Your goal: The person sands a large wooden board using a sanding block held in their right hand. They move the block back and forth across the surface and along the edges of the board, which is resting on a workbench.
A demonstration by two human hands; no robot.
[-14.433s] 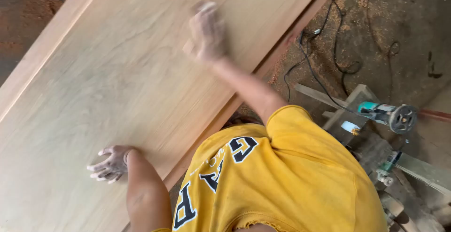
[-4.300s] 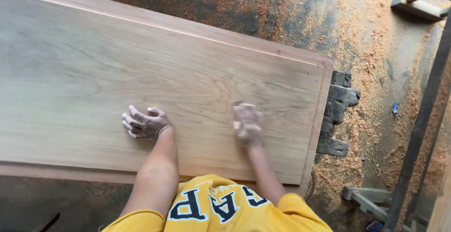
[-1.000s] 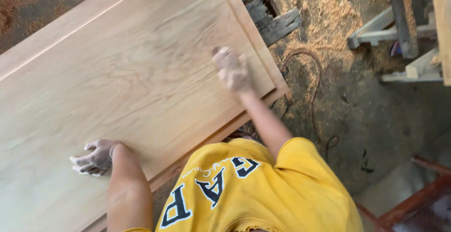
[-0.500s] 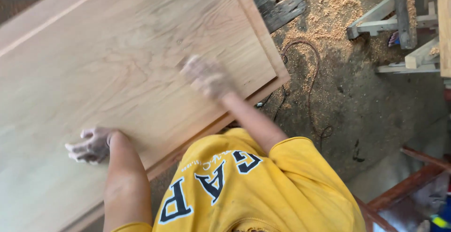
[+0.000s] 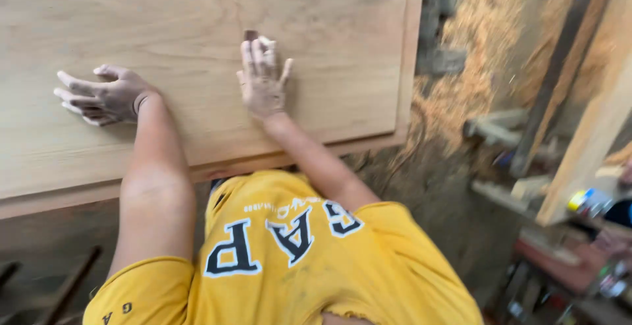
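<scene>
A large pale wooden panel [image 5: 197, 9] with a raised frame along its edge lies flat in front of me. My left hand [image 5: 99, 94] rests flat on it near the front edge, fingers spread, holding nothing. To its right, my right hand [image 5: 263, 78] presses a small brown sanding pad [image 5: 251, 35] onto the panel. Only the pad's tip shows beyond my dusty fingertips. My yellow shirt fills the lower middle of the view.
Sawdust [image 5: 461, 81] covers the floor right of the panel. A dark block [image 5: 442, 61] sits by the panel's right edge. A pale plank [image 5: 592, 134] and a dark post [image 5: 559, 55] lean at the right. Small wooden pieces and a yellow-blue item [image 5: 582, 200] lie below them.
The view has swung so the panel's right edge now runs upright. My right hand slid toward the left hand and is less blurred. The left hand stays flat on the panel.
</scene>
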